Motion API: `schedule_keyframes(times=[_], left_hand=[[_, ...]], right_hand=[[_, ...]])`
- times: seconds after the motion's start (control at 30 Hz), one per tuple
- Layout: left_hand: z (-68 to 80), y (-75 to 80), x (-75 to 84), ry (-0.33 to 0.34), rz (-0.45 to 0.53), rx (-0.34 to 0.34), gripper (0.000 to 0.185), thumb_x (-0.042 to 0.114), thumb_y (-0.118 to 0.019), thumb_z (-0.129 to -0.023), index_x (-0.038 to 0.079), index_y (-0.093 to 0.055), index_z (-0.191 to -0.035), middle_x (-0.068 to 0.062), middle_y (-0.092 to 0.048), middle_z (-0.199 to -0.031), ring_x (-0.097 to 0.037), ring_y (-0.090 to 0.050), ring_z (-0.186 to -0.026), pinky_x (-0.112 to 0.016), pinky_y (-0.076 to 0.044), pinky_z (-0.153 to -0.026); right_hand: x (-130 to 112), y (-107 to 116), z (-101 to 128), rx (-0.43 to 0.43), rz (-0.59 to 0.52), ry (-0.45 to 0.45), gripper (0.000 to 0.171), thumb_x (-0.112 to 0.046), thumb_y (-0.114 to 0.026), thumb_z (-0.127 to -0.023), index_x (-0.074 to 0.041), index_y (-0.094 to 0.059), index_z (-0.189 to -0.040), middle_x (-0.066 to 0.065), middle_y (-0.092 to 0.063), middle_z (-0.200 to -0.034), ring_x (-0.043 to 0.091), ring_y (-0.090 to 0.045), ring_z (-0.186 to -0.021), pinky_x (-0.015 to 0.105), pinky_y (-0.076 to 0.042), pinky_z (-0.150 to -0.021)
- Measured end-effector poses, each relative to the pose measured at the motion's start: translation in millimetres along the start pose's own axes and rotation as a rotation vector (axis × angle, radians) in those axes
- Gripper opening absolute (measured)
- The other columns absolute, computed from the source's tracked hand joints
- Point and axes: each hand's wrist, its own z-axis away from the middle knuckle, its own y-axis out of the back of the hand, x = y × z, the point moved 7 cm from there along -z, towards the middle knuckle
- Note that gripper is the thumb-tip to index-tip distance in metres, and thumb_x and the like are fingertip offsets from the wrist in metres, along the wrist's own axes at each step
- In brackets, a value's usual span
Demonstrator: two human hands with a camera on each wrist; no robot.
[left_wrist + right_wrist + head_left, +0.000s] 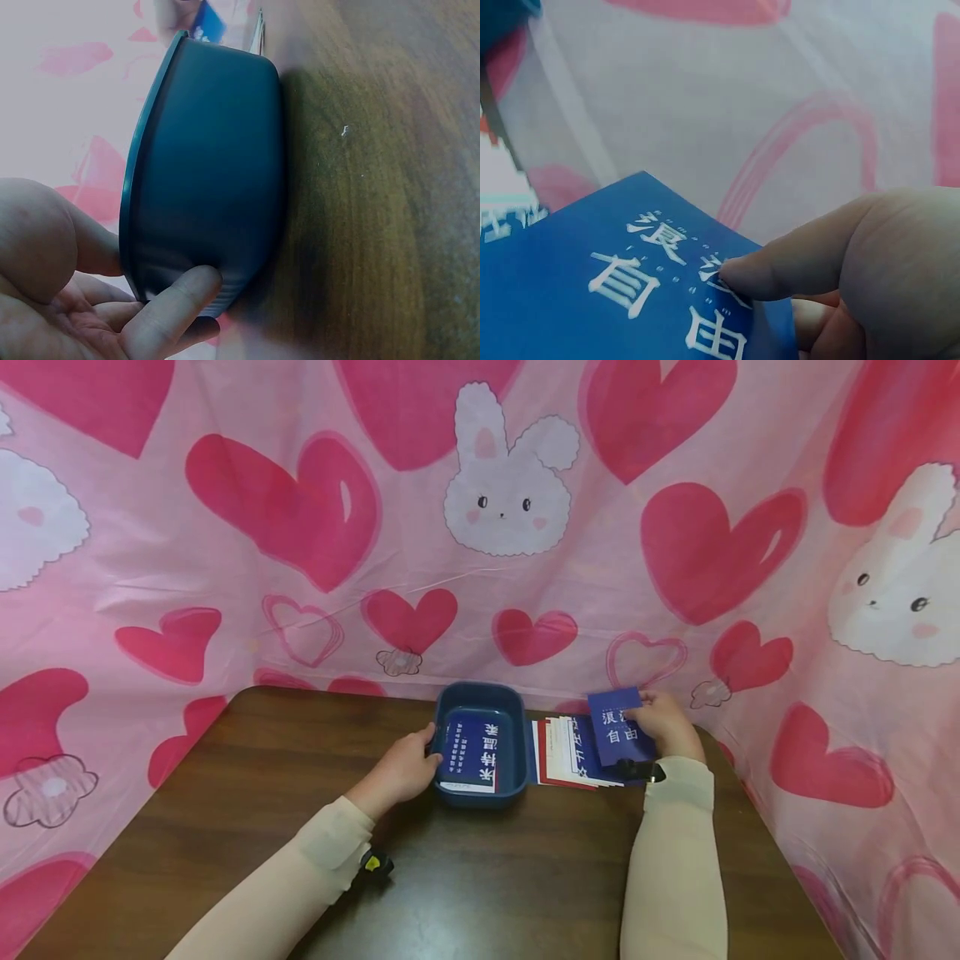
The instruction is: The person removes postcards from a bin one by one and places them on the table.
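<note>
Your right hand (666, 725) pinches a blue card (619, 725) with white characters, thumb pressed on its face, lifting it tilted above the fanned stack of cards (572, 753) that lies on the table just right of the tray. Your left hand (405, 768) curls around the near-left wall of the dark blue tray (442, 710), apparently to steady it; a blue card (472, 758) already lies flat inside, over a white edge that may be another card beneath. The stack sits touching or nearly touching the tray's right wall, which keeps each card close to it. The left wrist view shows what the head view cannot: a finger (176, 311) laid against the tray's outer wall (217, 172) near its base, thumb up by the rim, and the tray flat on the wooden table (390, 187). The right wrist view shows the thumb tip (780, 266) covering part of the print on the held card (592, 300), while the fingers beneath stay hidden. Behind everything hangs a pink cloth (300, 527) with hearts and rabbits.
</note>
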Motion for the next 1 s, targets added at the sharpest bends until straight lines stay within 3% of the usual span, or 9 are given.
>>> schedule_keyframes(times=[0.23, 0.4, 0.73, 1.0], left_hand=[[0.4, 0.6, 1.8, 0.001, 0.007, -0.004, 0.069, 0.016, -0.061, -0.116, -0.006, -0.033, -0.175, -0.027, -0.039, -0.181, -0.046, -0.041, -0.168, -0.065, -0.034, -0.137], [1.3, 0.9, 2.3, 0.000, 0.009, -0.006, 0.069, 0.016, -0.061, -0.116, -0.006, -0.033, -0.175, -0.027, -0.038, -0.181, -0.046, -0.040, -0.169, -0.065, -0.034, -0.137], [-0.3, 0.1, 0.0, 0.007, 0.004, -0.004, 0.069, 0.016, -0.062, -0.117, -0.004, -0.033, -0.176, -0.026, -0.040, -0.181, -0.047, -0.042, -0.168, -0.065, -0.035, -0.136], [0.2, -1.1, -2.0, 0.010, 0.011, -0.014, 0.068, 0.016, -0.061, -0.117, -0.003, -0.033, -0.176, -0.026, -0.040, -0.181, -0.048, -0.042, -0.168, -0.066, -0.036, -0.134]], right_hand=[[35, -4, -14, -0.081, -0.020, -0.078, 0.067, -0.016, -0.065, -0.111, 0.006, -0.042, -0.169, 0.034, -0.056, -0.153, 0.043, -0.063, -0.126, 0.053, -0.064, -0.102], [46, -9, -19, -0.101, 0.003, -0.089, 0.067, -0.018, -0.071, -0.109, 0.006, -0.046, -0.167, 0.035, -0.058, -0.155, 0.048, -0.068, -0.129, 0.064, -0.062, -0.115], [44, -12, -14, 0.002, 0.184, -0.078, 0.051, -0.020, -0.080, -0.104, 0.012, -0.063, -0.140, 0.038, -0.064, -0.145, 0.051, -0.068, -0.121, 0.068, -0.062, -0.112], [40, -15, -12, 0.034, 0.302, -0.094, 0.050, -0.020, -0.079, -0.103, 0.014, -0.064, -0.137, 0.037, -0.069, -0.134, 0.048, -0.069, -0.112, 0.067, -0.063, -0.107]])
